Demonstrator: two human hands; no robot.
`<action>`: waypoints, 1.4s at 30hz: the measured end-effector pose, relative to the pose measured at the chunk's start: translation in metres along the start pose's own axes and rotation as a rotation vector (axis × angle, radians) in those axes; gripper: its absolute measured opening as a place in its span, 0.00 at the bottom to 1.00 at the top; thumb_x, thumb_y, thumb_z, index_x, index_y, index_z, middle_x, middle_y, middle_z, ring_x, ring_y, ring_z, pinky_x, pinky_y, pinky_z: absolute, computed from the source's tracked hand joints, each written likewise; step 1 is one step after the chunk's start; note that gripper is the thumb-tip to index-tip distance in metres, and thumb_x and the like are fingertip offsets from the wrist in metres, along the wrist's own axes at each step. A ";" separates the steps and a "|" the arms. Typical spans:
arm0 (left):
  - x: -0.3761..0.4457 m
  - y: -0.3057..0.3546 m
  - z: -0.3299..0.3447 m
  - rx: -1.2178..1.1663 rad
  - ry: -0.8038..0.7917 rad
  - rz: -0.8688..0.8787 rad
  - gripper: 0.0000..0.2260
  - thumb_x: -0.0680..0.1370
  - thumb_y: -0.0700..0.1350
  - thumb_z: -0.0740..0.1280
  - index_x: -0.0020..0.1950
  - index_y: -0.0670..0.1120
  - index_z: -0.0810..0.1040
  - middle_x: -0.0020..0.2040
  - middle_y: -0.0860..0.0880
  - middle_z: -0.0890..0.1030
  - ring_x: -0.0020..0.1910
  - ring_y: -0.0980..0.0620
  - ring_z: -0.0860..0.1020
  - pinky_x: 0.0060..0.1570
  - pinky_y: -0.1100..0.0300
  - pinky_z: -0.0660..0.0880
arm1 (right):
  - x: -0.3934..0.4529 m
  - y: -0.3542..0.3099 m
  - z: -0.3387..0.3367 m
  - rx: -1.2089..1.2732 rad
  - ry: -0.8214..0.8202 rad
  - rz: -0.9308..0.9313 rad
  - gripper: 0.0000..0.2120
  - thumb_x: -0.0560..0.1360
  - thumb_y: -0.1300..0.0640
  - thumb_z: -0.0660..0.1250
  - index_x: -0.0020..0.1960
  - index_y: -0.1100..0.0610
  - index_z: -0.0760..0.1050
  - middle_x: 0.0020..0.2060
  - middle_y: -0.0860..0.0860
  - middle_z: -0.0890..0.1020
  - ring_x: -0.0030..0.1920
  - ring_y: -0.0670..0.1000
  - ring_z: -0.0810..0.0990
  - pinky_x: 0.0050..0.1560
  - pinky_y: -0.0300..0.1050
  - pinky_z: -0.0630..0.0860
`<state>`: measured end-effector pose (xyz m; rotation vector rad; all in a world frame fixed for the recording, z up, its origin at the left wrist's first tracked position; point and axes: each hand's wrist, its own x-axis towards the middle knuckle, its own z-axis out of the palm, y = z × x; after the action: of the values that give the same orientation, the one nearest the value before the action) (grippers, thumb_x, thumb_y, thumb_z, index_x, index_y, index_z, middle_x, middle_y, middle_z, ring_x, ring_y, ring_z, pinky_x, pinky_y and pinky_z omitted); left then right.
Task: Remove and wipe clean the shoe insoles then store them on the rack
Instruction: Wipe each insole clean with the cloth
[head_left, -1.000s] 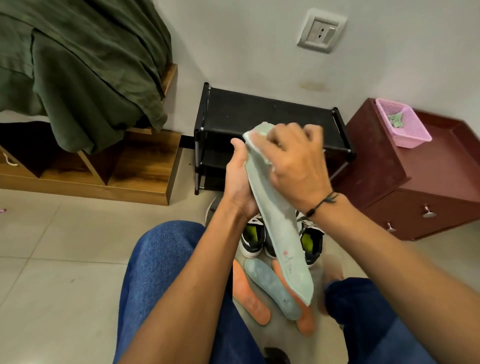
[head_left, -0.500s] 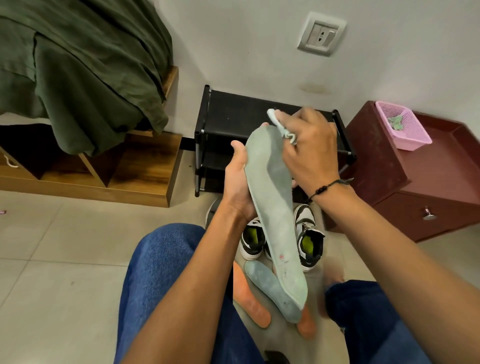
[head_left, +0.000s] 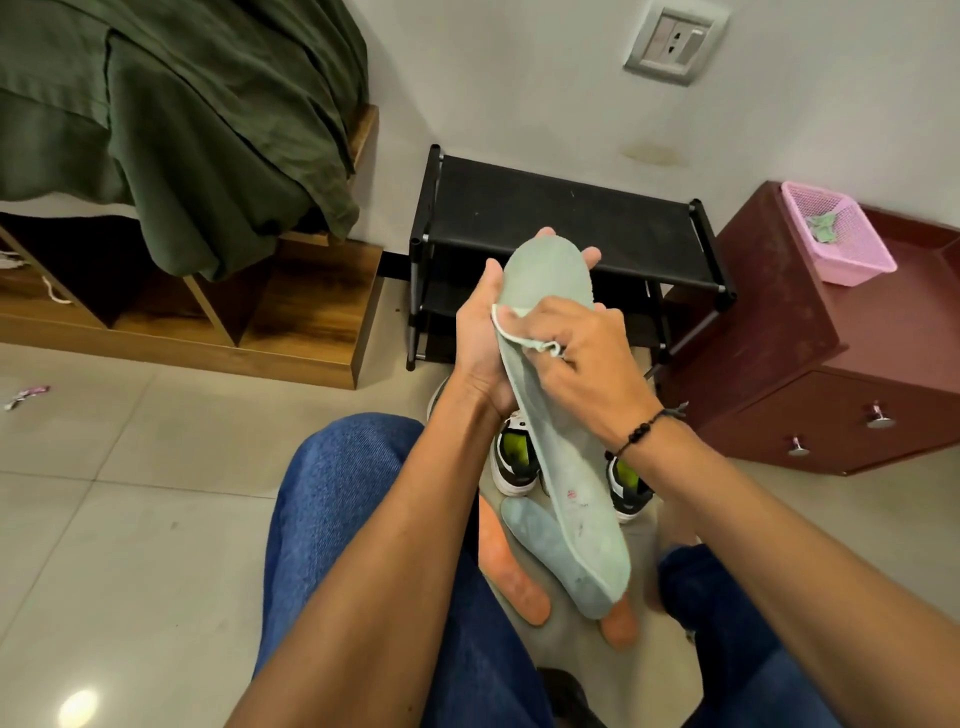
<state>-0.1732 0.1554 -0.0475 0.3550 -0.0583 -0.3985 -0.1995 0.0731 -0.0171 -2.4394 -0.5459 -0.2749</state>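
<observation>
1. The left hand (head_left: 485, 343) holds the pale green insole (head_left: 558, 415) from behind, thumb along its left edge and fingertips showing past its upper end; the grip is the same as half a second ago.
2. The insole stands tilted, toe end up in front of the black shoe rack (head_left: 561, 218), heel end hanging low over the floor between the person's knees.
3. The right hand (head_left: 587, 364) pinches a small white cloth (head_left: 524, 332) and presses it against the face of the insole. Half a second ago this hand and cloth were at the insole's top end; now they sit lower, about a third of the way down, and the toe end is bare.
4. On the floor below lie a second pale green insole (head_left: 535, 530) and two orange insoles (head_left: 511, 577), one of them mostly hidden under the held insole; they lie as before.
5. A pair of black-and-white shoes (head_left: 517, 457) with yellow-green insides stands just behind those insoles, in front of the rack.
6. To the right is a dark red cabinet (head_left: 831, 364) with a pink basket (head_left: 841, 239) on top.
</observation>
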 end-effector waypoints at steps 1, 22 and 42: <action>0.000 0.000 -0.001 0.000 -0.001 0.010 0.27 0.81 0.62 0.43 0.73 0.51 0.63 0.73 0.38 0.65 0.56 0.42 0.73 0.58 0.49 0.71 | -0.004 -0.001 0.000 0.015 -0.001 -0.019 0.12 0.74 0.59 0.60 0.46 0.51 0.82 0.36 0.49 0.78 0.40 0.54 0.77 0.44 0.63 0.72; 0.006 0.000 -0.004 0.042 0.106 0.014 0.30 0.80 0.63 0.44 0.64 0.45 0.74 0.63 0.39 0.75 0.57 0.43 0.75 0.56 0.52 0.75 | 0.027 0.010 -0.007 -0.281 0.083 -0.045 0.14 0.71 0.63 0.58 0.49 0.59 0.81 0.37 0.54 0.77 0.41 0.59 0.75 0.43 0.48 0.63; 0.003 -0.003 0.001 0.121 0.123 -0.040 0.31 0.80 0.62 0.46 0.54 0.40 0.78 0.45 0.41 0.83 0.41 0.44 0.82 0.40 0.52 0.80 | 0.047 0.032 -0.035 -0.530 0.087 -0.034 0.15 0.78 0.60 0.56 0.61 0.57 0.75 0.45 0.56 0.76 0.50 0.59 0.72 0.46 0.46 0.58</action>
<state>-0.1714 0.1512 -0.0474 0.4999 0.0452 -0.4125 -0.1459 0.0432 0.0085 -2.9083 -0.5264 -0.6014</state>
